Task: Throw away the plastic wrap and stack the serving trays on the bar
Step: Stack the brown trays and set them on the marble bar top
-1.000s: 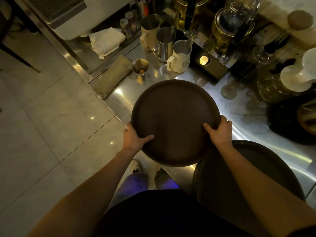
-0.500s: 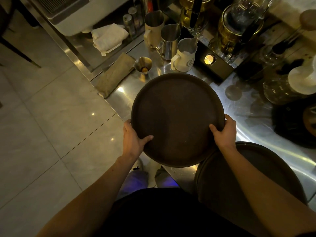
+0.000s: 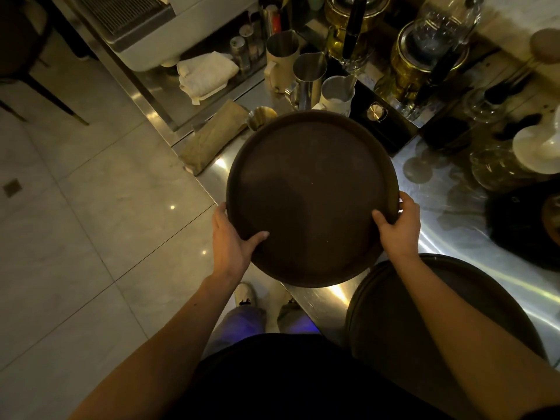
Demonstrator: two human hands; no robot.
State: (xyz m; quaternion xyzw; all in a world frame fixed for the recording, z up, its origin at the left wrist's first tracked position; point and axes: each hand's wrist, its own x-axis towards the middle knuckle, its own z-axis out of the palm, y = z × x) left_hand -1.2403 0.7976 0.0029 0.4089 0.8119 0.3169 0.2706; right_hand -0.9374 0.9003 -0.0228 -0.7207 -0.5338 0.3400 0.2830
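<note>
Trays: two are showing, round and dark brown; the second tray [image 3: 394, 322] is lying nearest on the worktop [image 3: 454, 237], under the right forearm.
Hands: the left hand [image 3: 230, 241] and right hand [image 3: 400, 228] are each gripping an opposite rim of the held tray [image 3: 309, 198], thumbs on its inner face.
Held tray: it is hanging over the worktop's corner, with a raised rim and a matte, bare face.
Worktop: shiny steel, catching streaks of light.
Pitchers: three metal pitchers [image 3: 309, 74] are standing just beyond the tray.
Cloths: a tan cloth [image 3: 212, 137] and a white cloth [image 3: 206, 72] are lying farther left.
Room: dim, with a pale tiled floor [image 3: 91, 222].
</note>
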